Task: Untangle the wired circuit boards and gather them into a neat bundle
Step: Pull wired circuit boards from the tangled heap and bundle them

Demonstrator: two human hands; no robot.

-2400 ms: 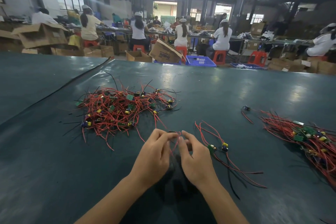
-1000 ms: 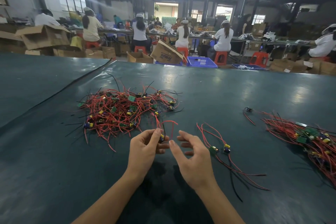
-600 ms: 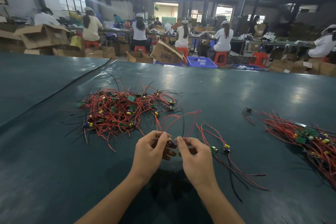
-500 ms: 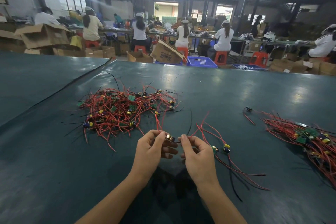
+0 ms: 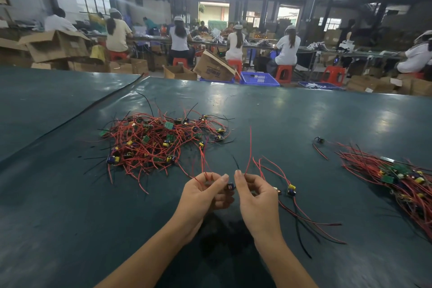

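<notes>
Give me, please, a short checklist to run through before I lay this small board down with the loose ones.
1. Grip: ok. The left hand and right hand each pinch red leads of the small board between them.
2. Leads free of the tangled pile: cannot tell; those by the left hand run toward it.
3. Leads gathered: not ok; one red lead stands up and a black lead sticks out.
4. Loose boards to join: ok; they lie just right of the right hand.
5. Pile finished: not ok; many boards remain in it.
</notes>
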